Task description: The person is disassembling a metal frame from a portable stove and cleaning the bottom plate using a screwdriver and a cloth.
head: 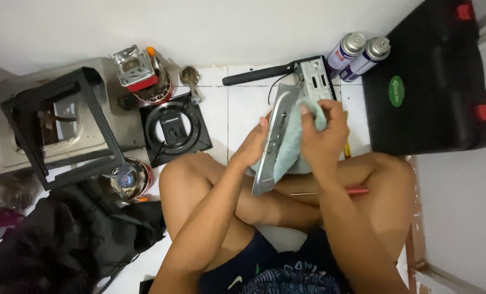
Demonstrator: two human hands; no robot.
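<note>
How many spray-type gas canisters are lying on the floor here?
2: both canisters lie side by side at the top, just left of the black case. Others may be hidden.

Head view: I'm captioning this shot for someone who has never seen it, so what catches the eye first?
At centre, the left hand steadies a long metal panel while the right hand presses a pale blue cloth against it, above crossed legs. A big black case fills the upper right, two spray cans beside it.

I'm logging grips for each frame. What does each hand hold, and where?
Left hand steadies the metal panel by its long edge; right hand presses a bunched light-blue cloth against it.
</note>
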